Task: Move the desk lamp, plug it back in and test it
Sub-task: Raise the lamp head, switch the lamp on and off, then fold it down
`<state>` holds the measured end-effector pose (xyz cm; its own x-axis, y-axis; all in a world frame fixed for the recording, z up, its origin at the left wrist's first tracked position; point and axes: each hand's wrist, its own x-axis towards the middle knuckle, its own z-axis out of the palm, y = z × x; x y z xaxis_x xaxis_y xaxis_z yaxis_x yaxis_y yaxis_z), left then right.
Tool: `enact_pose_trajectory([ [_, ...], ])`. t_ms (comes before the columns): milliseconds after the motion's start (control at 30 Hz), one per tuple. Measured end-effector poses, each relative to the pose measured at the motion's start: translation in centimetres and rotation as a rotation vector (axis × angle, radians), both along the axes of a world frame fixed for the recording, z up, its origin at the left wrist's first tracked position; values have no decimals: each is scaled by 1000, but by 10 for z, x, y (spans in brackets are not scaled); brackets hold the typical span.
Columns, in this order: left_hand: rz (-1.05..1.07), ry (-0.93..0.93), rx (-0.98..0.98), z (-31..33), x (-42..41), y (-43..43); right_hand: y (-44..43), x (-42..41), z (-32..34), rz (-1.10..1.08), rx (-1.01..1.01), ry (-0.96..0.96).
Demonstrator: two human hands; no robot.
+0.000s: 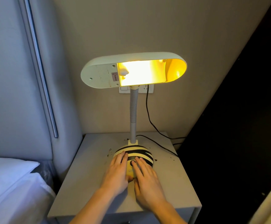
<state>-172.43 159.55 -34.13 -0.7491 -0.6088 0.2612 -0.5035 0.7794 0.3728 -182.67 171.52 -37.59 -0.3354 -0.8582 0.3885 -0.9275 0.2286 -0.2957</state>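
The desk lamp stands on a grey bedside table. Its oval white head is lit and glows yellow. A ribbed grey neck rises from a round base striped yellow and black. My left hand lies flat on the left side of the base. My right hand rests on the right side, a fingertip next to the dark button. The black cord runs from the base across the table up to the white wall socket behind the lamp head.
A padded grey headboard and a white pillow lie to the left. The beige wall is right behind the table. Dark specks dot the tabletop around the base. A dark area fills the right side beyond the table edge.
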Motion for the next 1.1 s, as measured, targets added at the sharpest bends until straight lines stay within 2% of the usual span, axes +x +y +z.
enact_pose_trajectory([
  [533,-4,5,-4,0,1,-1,0,2,3,-3,34,8],
  [733,-12,-5,-38,-1,1,-5,1,0,18,-9,10,115],
  [800,-17,-5,-51,-1,1,-6,2,-5,31,37,82,43],
  [900,-24,7,-33,0,1,-7,5,-14,58,59,51,-102],
  [1033,-17,3,-6,2,1,-7,11,-21,106,-65,62,-523],
  [1067,-16,3,8,3,1,-7,12,-24,121,-71,86,-530],
  [1100,-18,-2,12,3,0,-8,12,-26,135,-62,121,-457],
])
